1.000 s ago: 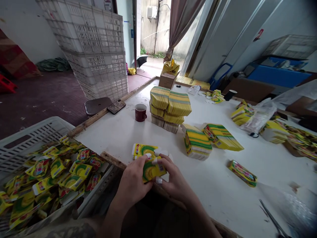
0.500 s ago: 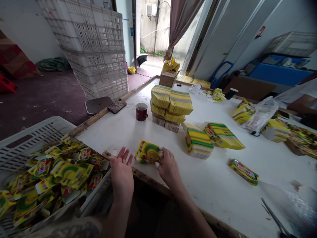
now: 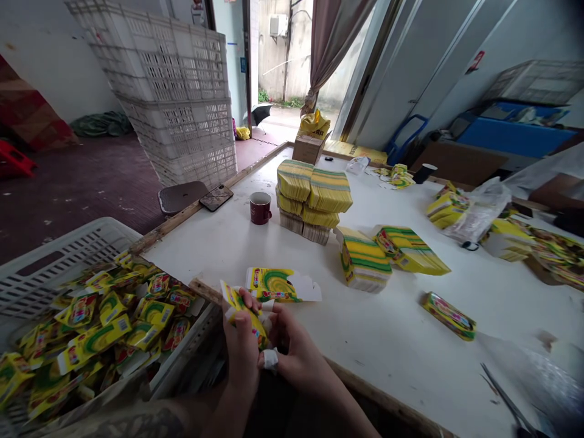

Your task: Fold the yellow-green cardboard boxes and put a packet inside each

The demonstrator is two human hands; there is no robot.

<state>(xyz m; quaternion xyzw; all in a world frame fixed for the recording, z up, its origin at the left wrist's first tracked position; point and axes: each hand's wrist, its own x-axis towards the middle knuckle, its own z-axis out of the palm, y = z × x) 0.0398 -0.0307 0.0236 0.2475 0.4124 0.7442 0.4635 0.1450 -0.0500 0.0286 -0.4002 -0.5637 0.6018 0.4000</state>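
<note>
A small yellow-and-green carton (image 3: 246,316), its end flap standing up, is held between both hands just over the table's near edge. My left hand (image 3: 241,347) is closed around it from the left, thumb across its face. My right hand (image 3: 292,347) grips its right end; white tape wraps some of its fingertips. Just beyond the hands, a flat carton blank (image 3: 280,285) lies on the white table (image 3: 219,243). Left of my hands, a white plastic basket (image 3: 86,237) holds many folded yellow cartons (image 3: 98,340).
Stacked carton bundles (image 3: 314,188) stand mid-table beside a dark red mug (image 3: 260,208); more bundles (image 3: 365,258) lie to the right. A phone (image 3: 216,198) rests at the left edge. One carton (image 3: 451,316) and scissors (image 3: 506,395) lie right. Another person's arm (image 3: 556,191) shows far right.
My right hand has brought a carton from the table to my left hand, which was open and is now closed around it. A carton lying on top in the basket has settled lower.
</note>
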